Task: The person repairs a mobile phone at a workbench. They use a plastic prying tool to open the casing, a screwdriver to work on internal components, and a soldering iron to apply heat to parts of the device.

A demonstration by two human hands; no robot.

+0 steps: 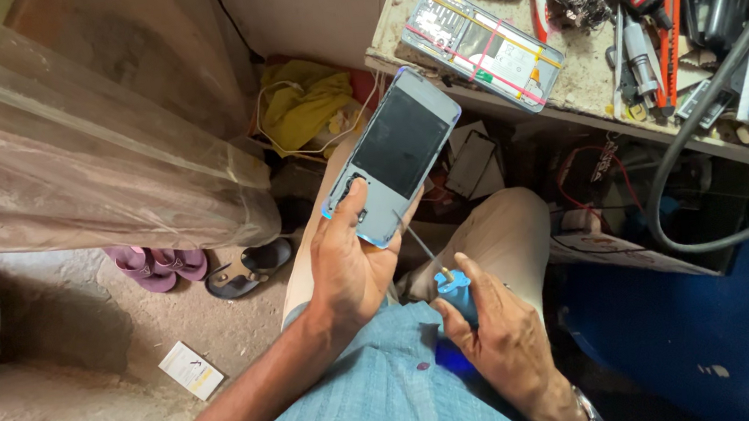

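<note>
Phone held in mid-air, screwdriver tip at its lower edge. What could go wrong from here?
1. The left hand holds the phone unsupported over the floor; it might drop.
2. The screwdriver in the right hand could slip and gouge the phone or jab the left hand.

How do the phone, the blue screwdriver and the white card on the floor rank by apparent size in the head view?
1. phone, clearly largest.
2. blue screwdriver, long but thin.
3. white card, smallest, though it lies farther from the camera, so its true size is unsure.
</note>
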